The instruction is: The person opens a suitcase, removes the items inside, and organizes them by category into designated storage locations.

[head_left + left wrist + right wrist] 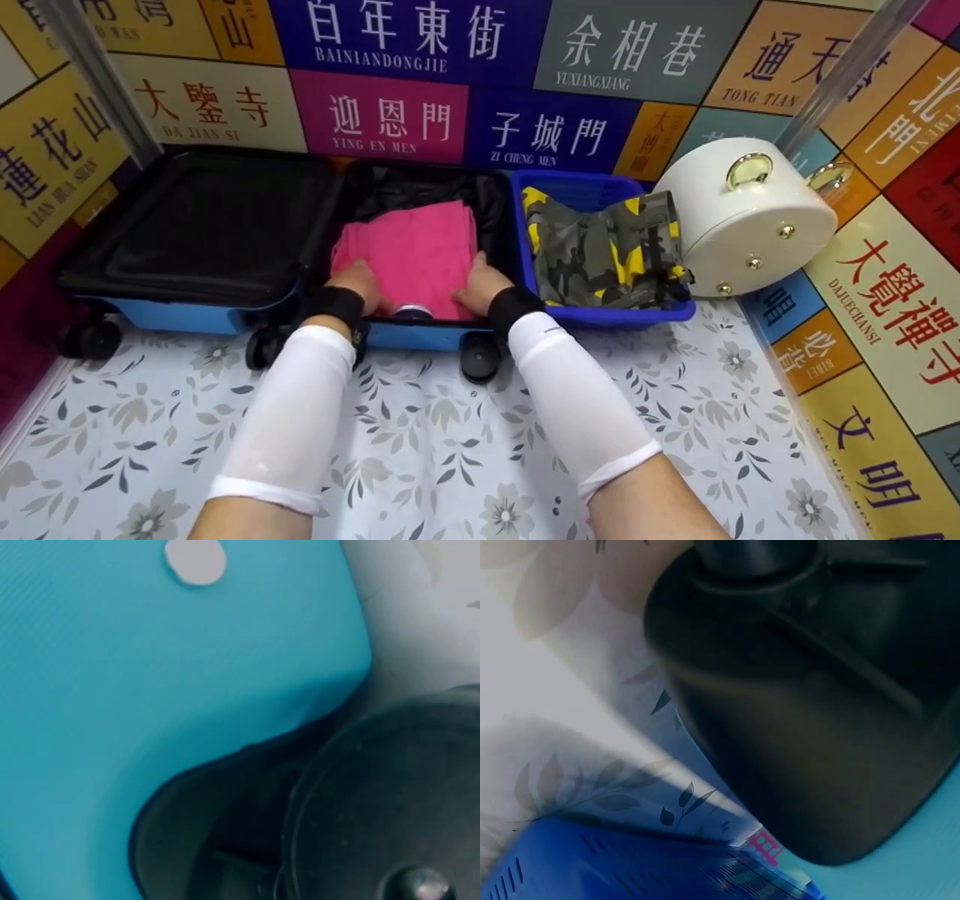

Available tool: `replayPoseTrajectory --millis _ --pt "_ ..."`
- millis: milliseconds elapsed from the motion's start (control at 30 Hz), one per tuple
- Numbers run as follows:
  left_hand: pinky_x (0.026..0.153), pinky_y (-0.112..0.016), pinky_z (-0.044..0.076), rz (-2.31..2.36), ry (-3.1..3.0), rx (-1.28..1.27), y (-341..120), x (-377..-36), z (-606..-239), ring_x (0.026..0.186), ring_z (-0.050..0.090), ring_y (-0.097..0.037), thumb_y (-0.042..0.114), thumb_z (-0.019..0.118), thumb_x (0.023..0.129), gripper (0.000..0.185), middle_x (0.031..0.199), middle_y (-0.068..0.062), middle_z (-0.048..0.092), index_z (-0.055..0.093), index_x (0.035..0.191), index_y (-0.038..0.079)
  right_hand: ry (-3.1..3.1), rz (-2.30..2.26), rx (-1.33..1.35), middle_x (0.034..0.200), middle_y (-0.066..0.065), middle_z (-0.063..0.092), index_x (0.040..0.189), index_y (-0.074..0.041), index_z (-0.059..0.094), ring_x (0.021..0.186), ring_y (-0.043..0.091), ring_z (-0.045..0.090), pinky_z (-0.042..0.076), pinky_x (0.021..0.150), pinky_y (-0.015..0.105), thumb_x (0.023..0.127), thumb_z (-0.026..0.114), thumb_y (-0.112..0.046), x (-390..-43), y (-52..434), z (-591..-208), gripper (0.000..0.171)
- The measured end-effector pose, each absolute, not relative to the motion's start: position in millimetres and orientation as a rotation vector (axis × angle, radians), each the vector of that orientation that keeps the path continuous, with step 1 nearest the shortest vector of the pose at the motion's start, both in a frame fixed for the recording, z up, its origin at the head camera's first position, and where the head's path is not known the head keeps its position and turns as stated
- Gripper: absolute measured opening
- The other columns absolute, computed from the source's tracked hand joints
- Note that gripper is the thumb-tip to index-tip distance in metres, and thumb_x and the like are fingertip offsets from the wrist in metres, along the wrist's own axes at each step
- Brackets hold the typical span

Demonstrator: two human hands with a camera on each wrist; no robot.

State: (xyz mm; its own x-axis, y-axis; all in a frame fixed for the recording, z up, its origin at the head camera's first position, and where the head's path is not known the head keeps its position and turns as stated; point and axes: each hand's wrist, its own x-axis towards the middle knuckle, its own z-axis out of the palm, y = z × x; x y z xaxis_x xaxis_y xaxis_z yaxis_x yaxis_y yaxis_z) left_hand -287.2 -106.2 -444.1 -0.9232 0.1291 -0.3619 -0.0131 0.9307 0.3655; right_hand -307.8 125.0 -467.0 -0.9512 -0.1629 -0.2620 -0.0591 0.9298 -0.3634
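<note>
A folded pink cloth (420, 259) lies in the right half of an open suitcase, against its black lining (491, 199). My left hand (358, 283) holds the cloth by its left side, some of the fingers hidden. At the opposite side my right hand (482, 287) grips it, thumb along the edge. Between the hands a small white and dark patch (412, 310) shows at the cloth's near edge. Both wrist views miss the hands: the left shows the light-blue shell (225, 645) and a black wheel (390, 795), the right a black wheel mount (802, 727).
The suitcase's other half (217, 225) has a black cover and lies to the left. On the right, a blue basket (679, 311) holds a camouflage garment (592, 247) with yellow patches. Beyond it stands a white round case (735, 225) against the printed wall panels (375, 112).
</note>
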Motion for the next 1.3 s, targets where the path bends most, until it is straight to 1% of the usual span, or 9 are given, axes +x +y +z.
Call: replayPoseTrajectory --millis 267,400,500,700,800,933,1033,1133,1300 --pt "0.122 -0.044 0.042 0.537 2.725 0.098 -107 -291 -448 0.142 0.049 -0.042 0.025 0.083 0.083 0.095 0.160 -0.030 0.039 0.034 0.152 -0.018 2.799 -0.543 -0.206 0.155 0.033 0.050 0.163 0.014 0.008 0.143 0.034 0.055 0.041 0.122 0.037 0.098 0.072 -0.028 -309 127 -468 0.100" --pt "0.115 -0.044 0.048 0.593 2.768 0.074 -107 -292 -449 0.130 0.058 -0.041 0.020 0.086 0.079 0.081 0.146 -0.030 0.056 0.049 0.141 -0.016 2.793 -0.661 -0.163 0.158 0.029 0.047 0.165 0.009 0.011 0.146 0.033 0.052 0.040 0.124 0.038 0.095 0.075 -0.024 -312 130 -470 0.100" --pt "0.113 -0.046 0.050 0.633 2.796 0.037 -107 -293 -450 0.127 0.059 -0.042 0.016 0.085 0.078 0.077 0.140 -0.029 0.060 0.051 0.140 -0.014 2.785 -0.731 -0.142 0.158 0.026 0.049 0.165 0.006 0.014 0.146 0.033 0.052 0.040 0.124 0.038 0.094 0.077 -0.022 -315 131 -471 0.099" --pt "0.115 -0.049 0.048 0.733 2.783 -0.128 -109 -294 -452 0.138 0.050 -0.048 0.016 0.083 0.080 0.090 0.148 -0.032 0.053 0.036 0.151 -0.012 2.762 -0.850 -0.120 0.153 0.024 0.056 0.160 0.003 0.027 0.142 0.031 0.055 0.043 0.120 0.039 0.091 0.080 -0.020 -316 132 -471 0.090" --pt "0.116 -0.049 0.048 0.741 2.745 -0.181 -107 -287 -446 0.138 0.052 -0.048 0.027 0.081 0.086 0.091 0.145 -0.035 0.053 0.031 0.150 -0.015 2.729 -0.864 -0.118 0.158 0.024 0.050 0.163 0.005 0.021 0.145 0.030 0.052 0.042 0.122 0.038 0.091 0.079 -0.023 -315 131 -470 0.096" --pt "0.115 -0.048 0.048 0.708 2.719 -0.153 -107 -284 -442 0.132 0.057 -0.045 0.033 0.081 0.087 0.092 0.142 -0.033 0.054 0.030 0.147 -0.015 2.699 -0.852 -0.141 0.163 0.024 0.043 0.165 0.007 0.013 0.149 0.030 0.047 0.038 0.124 0.038 0.092 0.078 -0.026 -313 131 -467 0.103" --pt "0.115 -0.049 0.048 0.673 2.714 -0.088 -108 -286 -441 0.134 0.055 -0.046 0.027 0.084 0.084 0.091 0.146 -0.033 0.049 0.033 0.146 -0.016 2.701 -0.894 -0.137 0.159 0.023 0.049 0.161 0.004 0.026 0.145 0.030 0.051 0.041 0.122 0.038 0.091 0.080 -0.025 -312 132 -466 0.093" --pt "0.116 -0.049 0.047 0.624 2.716 -0.031 -109 -291 -444 0.135 0.053 -0.047 0.023 0.085 0.082 0.088 0.148 -0.031 0.044 0.037 0.143 -0.017 2.696 -0.959 -0.126 0.150 0.018 0.058 0.146 -0.003 0.042 0.136 0.027 0.056 0.044 0.117 0.037 0.087 0.083 -0.021 -313 133 -467 0.074" --pt "0.115 -0.047 0.049 0.691 2.731 -0.087 -110 -296 -451 0.133 0.056 -0.045 0.015 0.087 0.078 0.090 0.143 -0.034 0.054 0.035 0.144 -0.017 2.664 -1.013 -0.123 0.145 0.015 0.064 0.132 -0.004 0.052 0.130 0.024 0.059 0.048 0.112 0.035 0.083 0.085 -0.016 -315 133 -469 0.060"
